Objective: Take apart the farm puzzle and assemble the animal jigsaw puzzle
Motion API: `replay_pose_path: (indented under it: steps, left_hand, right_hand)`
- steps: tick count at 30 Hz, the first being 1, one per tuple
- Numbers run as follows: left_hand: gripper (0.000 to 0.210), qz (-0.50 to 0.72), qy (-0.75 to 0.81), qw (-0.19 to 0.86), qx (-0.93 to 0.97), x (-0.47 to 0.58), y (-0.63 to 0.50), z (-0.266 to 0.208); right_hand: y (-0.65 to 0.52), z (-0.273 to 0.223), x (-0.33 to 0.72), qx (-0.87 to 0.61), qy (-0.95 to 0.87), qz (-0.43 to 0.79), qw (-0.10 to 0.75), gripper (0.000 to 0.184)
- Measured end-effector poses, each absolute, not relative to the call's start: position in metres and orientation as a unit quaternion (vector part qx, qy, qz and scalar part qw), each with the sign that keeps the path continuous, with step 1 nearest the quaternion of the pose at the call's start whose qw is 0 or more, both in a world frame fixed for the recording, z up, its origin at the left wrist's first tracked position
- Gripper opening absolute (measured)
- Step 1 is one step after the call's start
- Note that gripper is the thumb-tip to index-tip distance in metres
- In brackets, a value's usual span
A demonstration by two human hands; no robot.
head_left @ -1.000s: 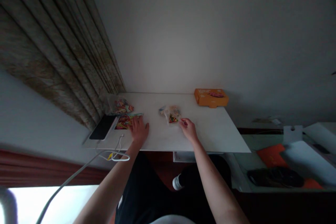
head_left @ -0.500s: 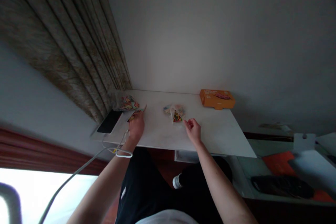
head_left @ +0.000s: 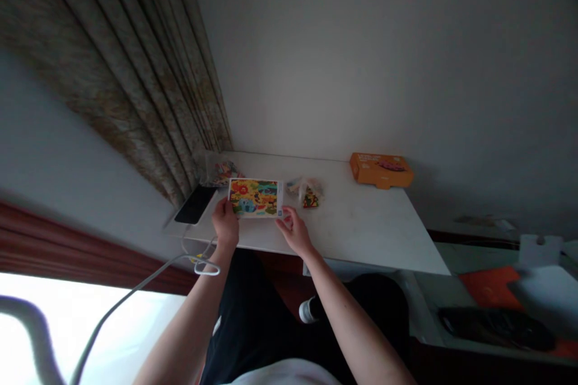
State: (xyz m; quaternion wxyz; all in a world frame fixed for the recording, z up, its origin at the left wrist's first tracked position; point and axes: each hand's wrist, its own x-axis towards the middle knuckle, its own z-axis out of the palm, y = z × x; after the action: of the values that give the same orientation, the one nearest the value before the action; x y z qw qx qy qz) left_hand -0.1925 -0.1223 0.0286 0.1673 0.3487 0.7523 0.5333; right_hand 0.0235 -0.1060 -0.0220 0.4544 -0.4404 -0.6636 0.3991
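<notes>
A colourful picture card [head_left: 255, 197] with cartoon animals and a white border is held face up above the table. My left hand [head_left: 226, 225] grips its left edge, thumb over the front. At its lower right corner, my right hand [head_left: 295, 230] has thumb and fingertips closed around the edge. Just right of the card lies a clear plastic bag [head_left: 316, 185] with a small patterned triangular piece [head_left: 310, 198] showing at its front. Behind the card, to the left, sits another clear bag with many colourful pieces [head_left: 222, 171], partly covered by the card.
An orange box [head_left: 382, 170] stands at the back right of the white table [head_left: 361, 228]. A black phone [head_left: 195, 204] lies at the left edge with a cable attached. A grey cable [head_left: 135, 290] loops near my left forearm. The wall and curtain [head_left: 180, 72] border the table.
My left hand has brought the card up and turned its picture side into view. My right hand has moved left from beside the small bag to the card's right corner.
</notes>
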Motion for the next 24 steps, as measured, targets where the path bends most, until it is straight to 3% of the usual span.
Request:
replay_pose_path:
  steps: [3, 8, 15, 19, 24]
  left_hand:
    - [0.035, 0.547, 0.749, 0.205, 0.312, -0.197, -0.123, 0.016]
    - [0.037, 0.457, 0.782, 0.199, 0.375, -0.201, -0.128, 0.005]
    - [0.06, 0.3, 0.764, 0.051, 0.569, -0.177, -0.118, 0.022]
    - [0.062, 0.25, 0.692, 0.026, 0.676, -0.154, -0.094, 0.04]
    - [0.037, 0.197, 0.679, 0.11, 0.699, -0.153, -0.065, 0.057]
  right_hand:
    - [-0.104, -0.03, 0.023, -0.41, -0.661, 0.438, 0.451, 0.051]
    - [-0.102, -0.038, 0.027, -0.429, -0.664, 0.428, 0.439, 0.025]
    - [-0.101, -0.04, 0.025, -0.447, -0.653, 0.402, 0.461, 0.021]
    - [-0.102, -0.039, 0.026, -0.445, -0.652, 0.39, 0.474, 0.021]
    - [-0.102, -0.039, 0.03, -0.46, -0.631, 0.381, 0.496, 0.02]
